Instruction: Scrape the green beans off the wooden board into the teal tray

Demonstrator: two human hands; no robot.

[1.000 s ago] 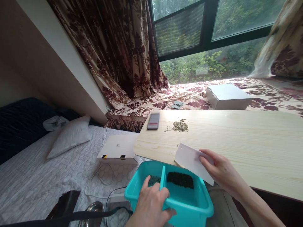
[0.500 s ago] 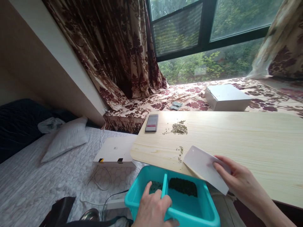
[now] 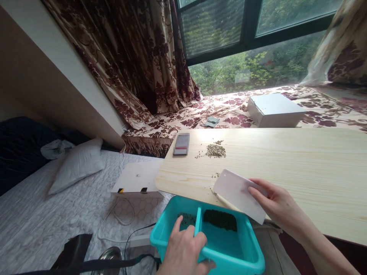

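My right hand [image 3: 271, 196] grips a flat white plastic scraper [image 3: 236, 191] between thumb and fingers. Its left edge rests on the wooden tabletop beside a few small greenish-brown grains [image 3: 213, 191] near the table edge. A bigger pile of the same grains [image 3: 216, 151] lies further back. Just below the edge sits a turquoise two-compartment bin [image 3: 252, 244]. My left hand [image 3: 185, 244] holds its near rim by the divider, with the index finger stretched into the left compartment. That side contains scattered grains; a dark heap [image 3: 220, 220] fills part of the right one.
A blurred grey box [image 3: 181, 144] lies at the tabletop's [image 3: 301, 164] far left corner. Behind stands a white box [image 3: 276, 105] on the window seat. On the bed at left are a white carton [image 3: 137, 177], cables and a metal bowl [image 3: 110, 254].
My right hand has moved the scraper left, up to the grains near the table edge, and fewer of them show there. My left hand keeps its hold on the bin.
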